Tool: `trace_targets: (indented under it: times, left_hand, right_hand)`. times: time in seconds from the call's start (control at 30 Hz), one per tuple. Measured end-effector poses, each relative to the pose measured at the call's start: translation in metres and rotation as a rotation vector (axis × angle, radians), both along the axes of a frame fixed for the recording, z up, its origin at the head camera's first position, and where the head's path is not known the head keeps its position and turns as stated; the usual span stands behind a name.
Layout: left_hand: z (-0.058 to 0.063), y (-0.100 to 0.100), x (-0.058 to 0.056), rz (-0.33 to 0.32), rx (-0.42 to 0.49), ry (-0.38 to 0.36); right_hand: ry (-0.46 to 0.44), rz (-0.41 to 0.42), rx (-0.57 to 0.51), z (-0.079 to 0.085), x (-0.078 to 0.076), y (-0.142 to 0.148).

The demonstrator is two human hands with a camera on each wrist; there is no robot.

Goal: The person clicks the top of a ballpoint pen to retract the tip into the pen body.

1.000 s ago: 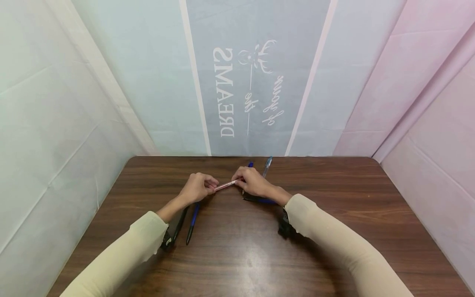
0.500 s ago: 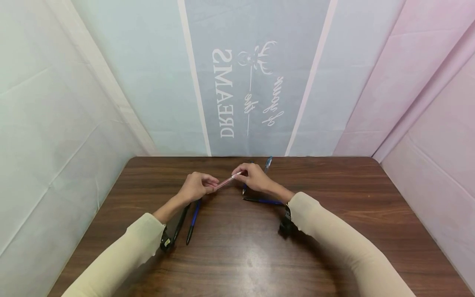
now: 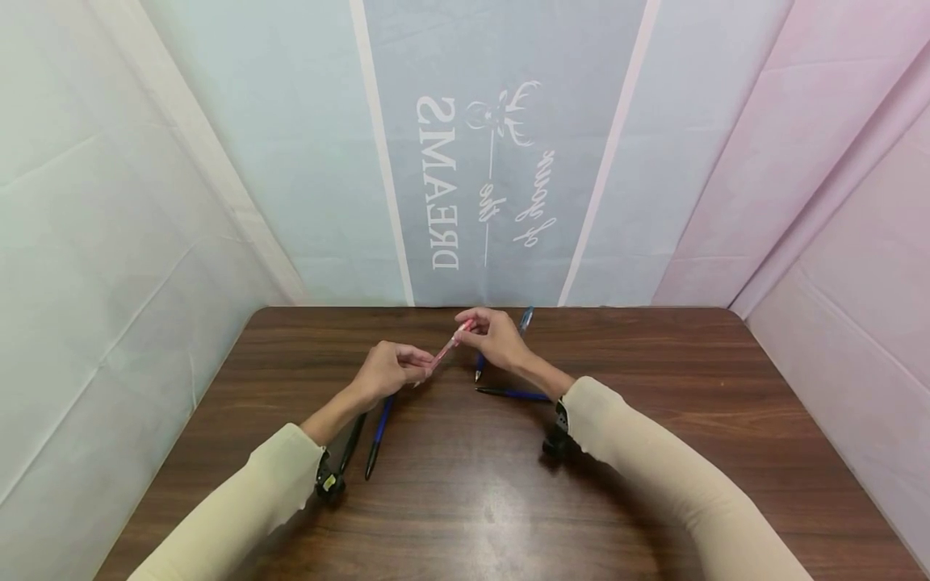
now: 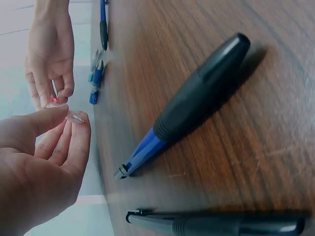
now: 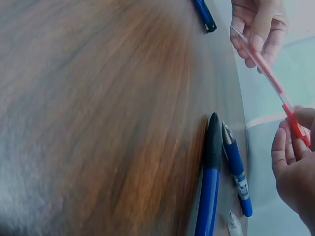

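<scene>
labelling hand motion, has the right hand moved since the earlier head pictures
Yes: in the head view, the right hand has moved up the image, nearly closing the gap that showed below the table's far edge.

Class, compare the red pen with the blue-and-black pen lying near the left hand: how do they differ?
The red pen has a partly see-through barrel; the blue-and-black pen looks opaque. The red pen is held up, pinched by the left hand and the right hand; the blue-and-black pen lies on the table, untouched. Both are long, straight pens.
</scene>
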State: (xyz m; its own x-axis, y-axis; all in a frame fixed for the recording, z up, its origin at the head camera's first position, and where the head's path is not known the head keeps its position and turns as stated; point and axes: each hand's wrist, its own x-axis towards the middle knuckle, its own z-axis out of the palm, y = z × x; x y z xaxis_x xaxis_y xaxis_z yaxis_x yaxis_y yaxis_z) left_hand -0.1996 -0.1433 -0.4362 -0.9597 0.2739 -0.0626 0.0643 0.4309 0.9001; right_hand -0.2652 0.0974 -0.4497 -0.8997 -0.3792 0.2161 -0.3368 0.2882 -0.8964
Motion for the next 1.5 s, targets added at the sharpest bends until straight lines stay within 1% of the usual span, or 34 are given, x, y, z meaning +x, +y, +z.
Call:
trace_targets:
  times: [0.2,0.3,0.47,0.63,0.77,0.9,1.0,1.27,1.5]
  left_hand:
    - [0.001,0.007,0.006,0.007,0.112,-0.08]
    - [0.001,0.012,0.008,-0.001,0.162,-0.103]
    - [0.0,0.018,0.013,0.003,0.238,-0.147]
    - [0.0,0.025,0.017,0.029,0.302,-0.187]
    - [0.001,0.029,0.02,0.054,0.345,-0.212]
    - [0.002,0.032,0.024,0.07,0.389,-0.238]
    - [0.002,0.033,0.027,0.063,0.415,-0.253]
    - [0.001,0.033,0.032,0.054,0.429,-0.295]
    - [0.003,0.031,0.037,0.049,0.446,-0.313]
  right_hand:
    - [-0.06,-0.047,-0.083,0.003,0.002,-0.004]
    - [-0.093,-0.055,-0.142,0.004,0.004,-0.007]
    - [-0.162,-0.015,-0.258,0.007,0.007,-0.009]
    - [-0.257,0.029,-0.378,0.009,0.009,-0.011]
    - [-0.325,0.04,-0.443,0.009,0.01,-0.013]
    - [-0.377,0.042,-0.462,0.009,0.011,-0.014]
    - [-0.408,0.054,-0.464,0.009,0.012,-0.015]
    - [-0.47,0.076,-0.453,0.009,0.016,-0.016]
    - [-0.478,0.076,-0.453,0.009,0.021,-0.018]
